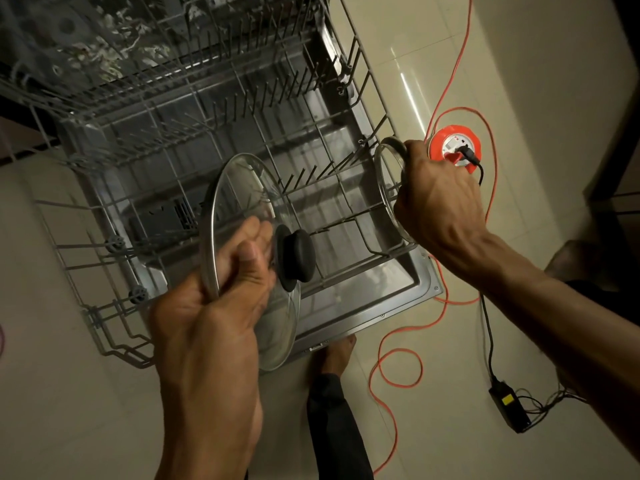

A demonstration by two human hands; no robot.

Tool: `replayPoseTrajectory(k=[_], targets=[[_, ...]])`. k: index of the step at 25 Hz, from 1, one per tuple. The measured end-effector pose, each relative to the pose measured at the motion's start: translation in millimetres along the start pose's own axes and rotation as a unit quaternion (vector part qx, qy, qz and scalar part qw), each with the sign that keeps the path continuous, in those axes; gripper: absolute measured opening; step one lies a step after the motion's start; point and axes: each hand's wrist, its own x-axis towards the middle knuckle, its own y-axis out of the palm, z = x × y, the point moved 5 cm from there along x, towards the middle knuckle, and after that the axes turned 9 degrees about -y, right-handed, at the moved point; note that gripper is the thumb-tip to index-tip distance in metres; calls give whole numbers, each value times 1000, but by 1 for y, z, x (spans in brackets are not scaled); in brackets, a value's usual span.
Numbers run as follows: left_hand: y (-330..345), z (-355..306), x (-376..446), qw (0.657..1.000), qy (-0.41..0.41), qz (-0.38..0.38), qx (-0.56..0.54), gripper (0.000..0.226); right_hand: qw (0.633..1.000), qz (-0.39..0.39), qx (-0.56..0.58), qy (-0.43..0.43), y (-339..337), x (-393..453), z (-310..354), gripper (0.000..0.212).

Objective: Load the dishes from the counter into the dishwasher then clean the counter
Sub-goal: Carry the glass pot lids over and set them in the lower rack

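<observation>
A large glass lid (249,237) is gripped by the left hand (207,306) and a smaller lid (388,188) by the right hand (440,195) above the dishwasher rack (242,133).

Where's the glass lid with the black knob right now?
In the head view, the glass lid is left of centre, held by its rim in the left hand, over the lower rack's front edge.
</observation>
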Motion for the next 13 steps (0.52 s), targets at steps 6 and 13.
replayPoseTrajectory(k=[6, 13], targets=[[-5, 0, 0, 1000, -4, 3, -5, 39, 999, 14, -24, 22, -2, 5, -10, 37], [-7, 3, 0, 1000, -1, 0, 2, 34, 1000, -7, 0, 23, -10, 25, -10, 37]])
